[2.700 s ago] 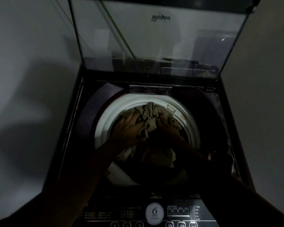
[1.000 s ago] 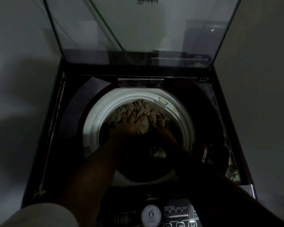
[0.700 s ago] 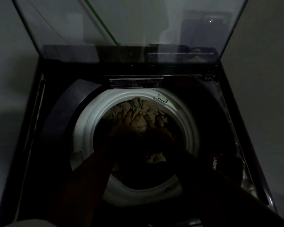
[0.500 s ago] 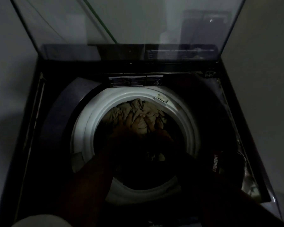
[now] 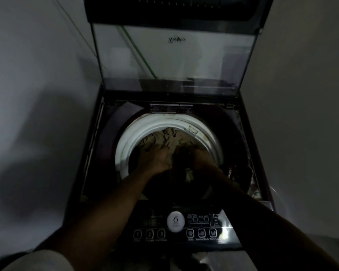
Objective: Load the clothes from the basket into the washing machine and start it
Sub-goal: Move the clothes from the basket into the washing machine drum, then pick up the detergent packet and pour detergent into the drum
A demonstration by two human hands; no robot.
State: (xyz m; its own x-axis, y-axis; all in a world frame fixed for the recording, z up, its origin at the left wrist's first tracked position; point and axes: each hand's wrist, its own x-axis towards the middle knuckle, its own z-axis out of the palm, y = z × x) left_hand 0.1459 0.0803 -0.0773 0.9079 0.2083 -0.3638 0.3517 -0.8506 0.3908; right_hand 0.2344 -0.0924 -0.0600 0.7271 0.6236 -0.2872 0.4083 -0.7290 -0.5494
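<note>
A dark top-loading washing machine [image 5: 110, 137] stands open in front of me, its glass lid [image 5: 174, 55] raised upright. Inside the white drum rim [image 5: 133, 133] lies crumpled beige clothing [image 5: 164, 138], with darker cloth lower down. Both my hands reach into the drum. My left hand [image 5: 158, 158] rests palm-down on the beige cloth with its fingers curled into it. My right hand [image 5: 199, 157] lies beside it in shadow, pressed on the dark cloth; its grip is hard to make out. No basket is in view.
The control panel [image 5: 176, 226] with a round white dial [image 5: 175, 222] and rows of buttons runs along the near edge. A dark item with lettering [image 5: 239, 175] sits on the machine's right ledge. Plain walls close in on both sides. The light is dim.
The view has pulled back, so the control panel shows again. My hands have risen slightly in the drum, the left one now curled into the beige cloth.
</note>
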